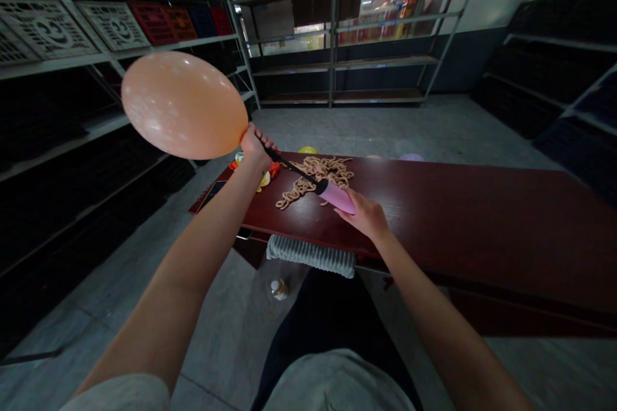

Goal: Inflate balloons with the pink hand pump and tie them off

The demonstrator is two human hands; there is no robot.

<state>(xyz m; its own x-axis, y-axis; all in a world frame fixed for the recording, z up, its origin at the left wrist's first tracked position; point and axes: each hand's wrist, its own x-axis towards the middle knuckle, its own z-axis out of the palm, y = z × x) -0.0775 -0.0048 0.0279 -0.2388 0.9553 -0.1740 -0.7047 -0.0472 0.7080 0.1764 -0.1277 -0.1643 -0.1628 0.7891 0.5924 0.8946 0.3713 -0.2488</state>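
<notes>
Inflated peach balloon [186,106]: neck is clasped by the left hand [255,146]. Pink balloon pump [337,197]: barrel is gripped by the right hand [367,214].

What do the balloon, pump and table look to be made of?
Balloon: probably rubber, smooth and shiny, with bright highlights.
Pump: likely plastic, smooth, with evenly coloured pink and black parts.
Table: glossy, light-catching, dark red top; wood or laminate, I can't tell.
</notes>
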